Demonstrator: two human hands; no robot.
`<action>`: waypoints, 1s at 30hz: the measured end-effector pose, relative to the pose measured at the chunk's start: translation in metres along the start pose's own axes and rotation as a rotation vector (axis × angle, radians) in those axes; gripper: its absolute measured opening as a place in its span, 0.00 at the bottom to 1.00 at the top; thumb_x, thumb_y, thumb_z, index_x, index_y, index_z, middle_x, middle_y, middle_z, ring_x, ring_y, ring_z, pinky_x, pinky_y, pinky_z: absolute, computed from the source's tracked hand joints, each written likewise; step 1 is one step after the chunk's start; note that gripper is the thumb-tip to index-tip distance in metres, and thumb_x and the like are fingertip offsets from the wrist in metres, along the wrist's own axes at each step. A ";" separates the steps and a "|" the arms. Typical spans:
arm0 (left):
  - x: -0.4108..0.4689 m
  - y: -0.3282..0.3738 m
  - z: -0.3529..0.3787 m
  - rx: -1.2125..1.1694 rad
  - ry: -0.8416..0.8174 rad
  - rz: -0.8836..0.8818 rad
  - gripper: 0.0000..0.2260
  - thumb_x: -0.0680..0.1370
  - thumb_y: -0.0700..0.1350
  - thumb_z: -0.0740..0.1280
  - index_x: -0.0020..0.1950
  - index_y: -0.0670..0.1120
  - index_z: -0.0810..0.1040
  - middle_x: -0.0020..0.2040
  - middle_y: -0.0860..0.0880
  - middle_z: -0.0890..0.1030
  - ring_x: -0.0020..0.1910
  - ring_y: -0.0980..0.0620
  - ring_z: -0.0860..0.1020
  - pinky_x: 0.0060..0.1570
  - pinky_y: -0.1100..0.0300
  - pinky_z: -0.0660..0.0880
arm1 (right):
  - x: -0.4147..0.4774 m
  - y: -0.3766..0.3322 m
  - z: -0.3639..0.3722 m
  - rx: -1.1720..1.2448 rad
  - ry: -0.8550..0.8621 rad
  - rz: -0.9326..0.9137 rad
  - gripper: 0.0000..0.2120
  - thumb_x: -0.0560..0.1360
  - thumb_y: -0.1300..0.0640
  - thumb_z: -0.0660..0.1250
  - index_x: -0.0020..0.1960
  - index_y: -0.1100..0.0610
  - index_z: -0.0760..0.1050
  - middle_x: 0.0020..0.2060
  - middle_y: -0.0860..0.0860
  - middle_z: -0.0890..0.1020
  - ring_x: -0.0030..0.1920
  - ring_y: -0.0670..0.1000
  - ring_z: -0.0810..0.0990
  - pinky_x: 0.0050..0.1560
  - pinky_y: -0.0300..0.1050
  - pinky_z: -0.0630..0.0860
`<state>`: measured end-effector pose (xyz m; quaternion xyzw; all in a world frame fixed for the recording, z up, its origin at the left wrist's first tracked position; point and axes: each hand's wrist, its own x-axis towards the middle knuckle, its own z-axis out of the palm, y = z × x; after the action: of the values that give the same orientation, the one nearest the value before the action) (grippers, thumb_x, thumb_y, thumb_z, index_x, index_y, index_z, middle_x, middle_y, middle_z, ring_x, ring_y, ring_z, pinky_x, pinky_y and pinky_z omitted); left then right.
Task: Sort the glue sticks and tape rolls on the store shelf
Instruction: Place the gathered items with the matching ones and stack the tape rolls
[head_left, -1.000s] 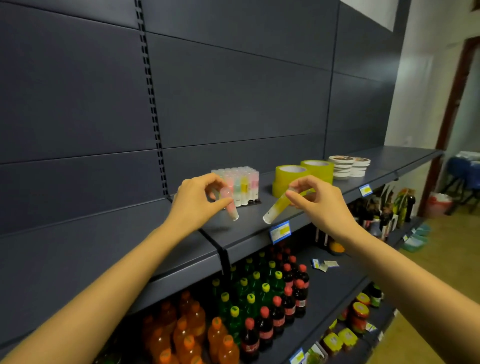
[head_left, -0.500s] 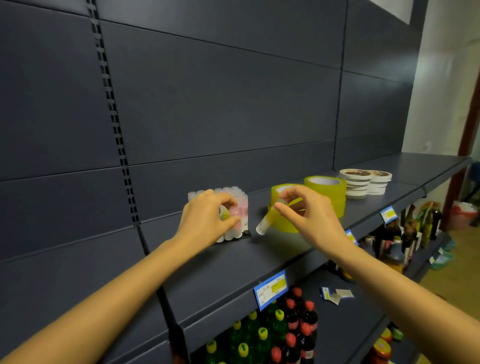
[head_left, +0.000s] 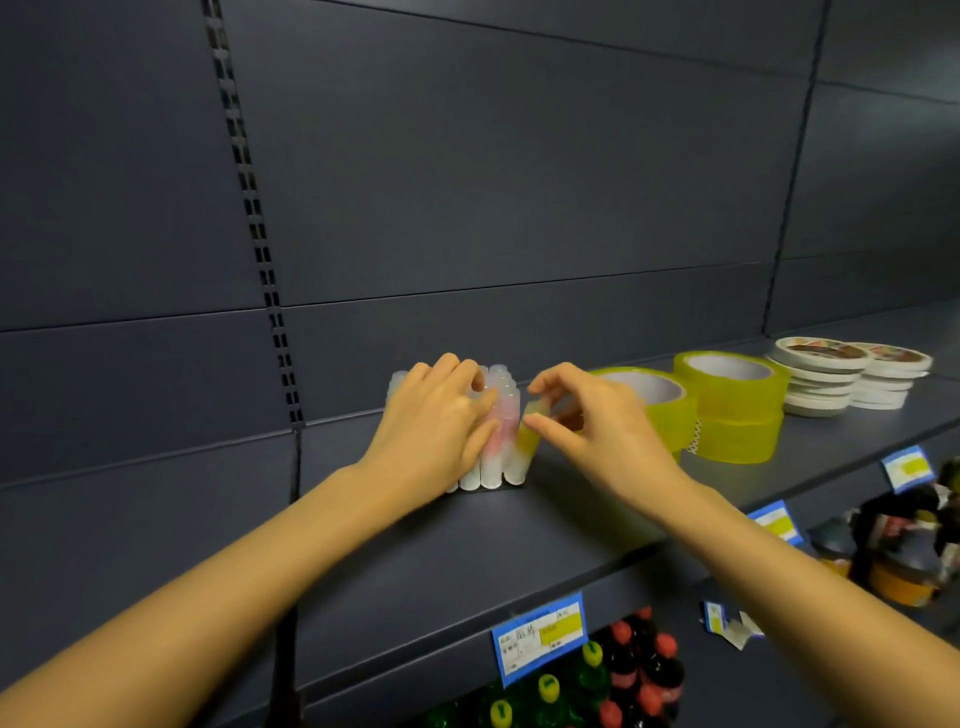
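A cluster of upright glue sticks (head_left: 496, 457) with white bases stands on the dark grey shelf (head_left: 519, 535). My left hand (head_left: 441, 415) lies over the cluster's left and front, its fingers on a pink glue stick (head_left: 494, 441). My right hand (head_left: 597, 421) pinches a yellow glue stick (head_left: 525, 448), upright at the cluster's right end and touching it. Right of my hands sit yellow tape rolls (head_left: 727, 405), one single and two stacked. Further right are two stacks of white tape rolls (head_left: 831, 379).
Blue price tags (head_left: 540, 636) hang on the shelf's front edge. Below it, a lower shelf holds bottles with red and yellow caps (head_left: 623, 670) and jars (head_left: 898, 577). A slotted upright (head_left: 254, 228) runs down the grey back panel.
Both hands moved forward to the cluster. The yellow glue stick went from tilted in the air to upright at the cluster's right end, and the pink one now stands among the others.
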<state>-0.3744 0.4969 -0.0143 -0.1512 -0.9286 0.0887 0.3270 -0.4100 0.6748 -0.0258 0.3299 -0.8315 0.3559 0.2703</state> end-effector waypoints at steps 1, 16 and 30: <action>-0.002 0.000 0.001 -0.024 -0.004 -0.011 0.18 0.80 0.54 0.52 0.59 0.48 0.77 0.60 0.50 0.73 0.57 0.48 0.69 0.51 0.56 0.63 | 0.003 0.001 0.001 -0.004 -0.016 -0.009 0.09 0.72 0.54 0.71 0.49 0.55 0.75 0.40 0.45 0.79 0.39 0.49 0.80 0.45 0.48 0.77; -0.051 -0.003 -0.034 -0.083 0.175 -0.499 0.14 0.76 0.45 0.62 0.58 0.43 0.79 0.57 0.48 0.78 0.59 0.47 0.74 0.54 0.55 0.69 | 0.050 -0.014 -0.017 -0.482 -0.317 -0.263 0.17 0.75 0.40 0.60 0.50 0.49 0.82 0.50 0.46 0.69 0.56 0.50 0.70 0.40 0.45 0.65; -0.203 0.027 -0.130 0.273 0.049 -0.968 0.13 0.78 0.50 0.62 0.59 0.47 0.78 0.56 0.51 0.80 0.57 0.52 0.75 0.55 0.57 0.68 | -0.009 -0.143 0.071 0.045 -0.453 -0.806 0.19 0.79 0.46 0.57 0.68 0.48 0.67 0.66 0.43 0.70 0.65 0.47 0.69 0.47 0.43 0.71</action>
<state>-0.1359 0.4617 -0.0387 0.3388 -0.8643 0.0440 0.3691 -0.3132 0.5479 -0.0154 0.7023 -0.6670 0.1593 0.1912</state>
